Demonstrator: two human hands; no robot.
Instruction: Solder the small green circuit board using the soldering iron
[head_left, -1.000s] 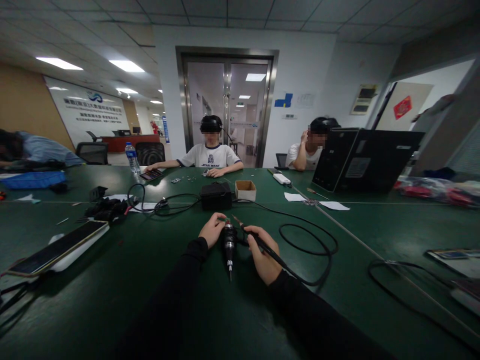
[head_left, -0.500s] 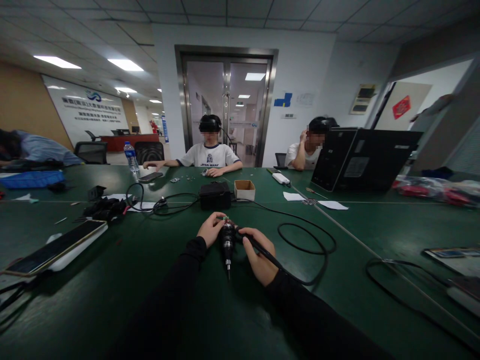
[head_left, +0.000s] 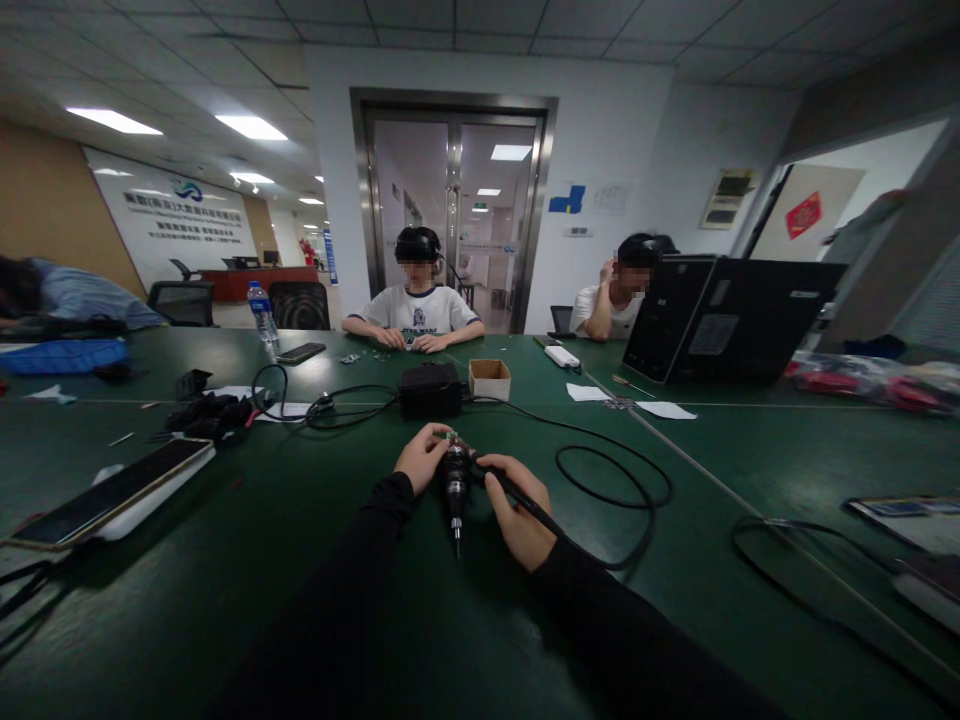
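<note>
A black electric screwdriver [head_left: 456,480] lies on the green table [head_left: 337,620], its thin metal bit pointing toward me. At its far end a small green circuit board [head_left: 451,437] and reddish wires show. My left hand [head_left: 422,458] is closed at that end, fingertips pinching the board; part of the grip is hidden. My right hand [head_left: 521,510] is wrapped round a black pen-shaped corded tool [head_left: 517,492], held slanting with its front end beside the screwdriver's far end. Its tip is too small to make out.
Beyond my hands stand a black box [head_left: 430,392] and a small open carton [head_left: 489,382]. A black cable [head_left: 664,480] loops at right. A tablet-like device [head_left: 112,495] lies left; a computer case [head_left: 727,320] stands back right. Two people sit across, another at far left.
My hands and the screwdriver have hardly moved. Across the table, a person's hand has drawn back from the phone toward the small parts in front of them.
</note>
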